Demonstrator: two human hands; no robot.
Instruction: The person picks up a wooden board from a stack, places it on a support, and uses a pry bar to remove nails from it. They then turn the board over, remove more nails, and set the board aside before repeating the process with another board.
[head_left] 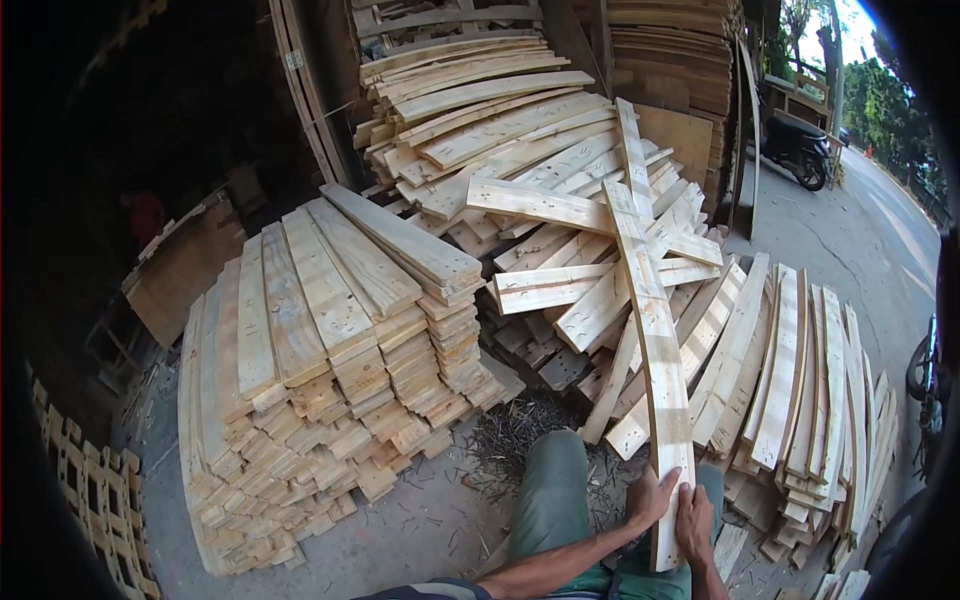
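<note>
Pale pine fills nearly the whole view. At the far left edge, a row of small wooden lattice frames (85, 490) leans along the concrete floor (400, 530). Next to it stands a neat stepped stack of short light-wood planks (320, 370), its layers fanned so the ends form stairs. A patch of dark wood shavings and splinters (520, 440) lies on the floor just right of that stack, in front of the person's green-trousered knee (550, 490).

Behind it rises a loose, jumbled heap of long pale boards (530, 170), crossing each other at many angles. One long pale wooden plank with dark knots (650, 330) runs from that heap down toward the person, tilted and resting on the other boards at its upper end. Its near end is held by both hands: the left hand (650, 497) wraps the plank's left edge, fingers curled around it, and the right hand (694, 522) grips the right edge just beside it, fingers pressed together along the wood.

Right of the plank, a fanned row of narrow light boards (800, 390) stands on edge, leaning together. Farther back at the upper right, a dark parked motorcycle (797, 148) stands beside a grey paved road (880, 230) lined with green trees (880, 100).
</note>
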